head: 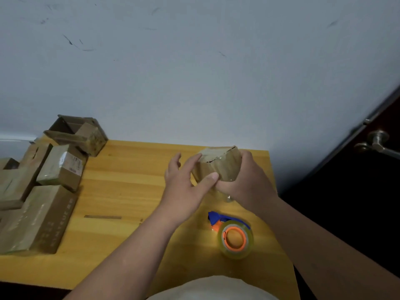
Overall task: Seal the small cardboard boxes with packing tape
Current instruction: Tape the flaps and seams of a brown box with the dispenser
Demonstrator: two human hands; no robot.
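small cardboard box [218, 164], underside hidden, right hand [249, 180] gripping

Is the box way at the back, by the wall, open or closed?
Open. The back box has its flaps standing up, and you can see its dark inside.

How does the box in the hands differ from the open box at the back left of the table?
The held box is lifted off the table, gripped by the right hand with the left hand touching it; the open box sits untouched among the pile. The held box's flaps are folded shut and glossy tape shows on it; the open box's flaps stand up, showing its inside. Both are small, brown cardboard.
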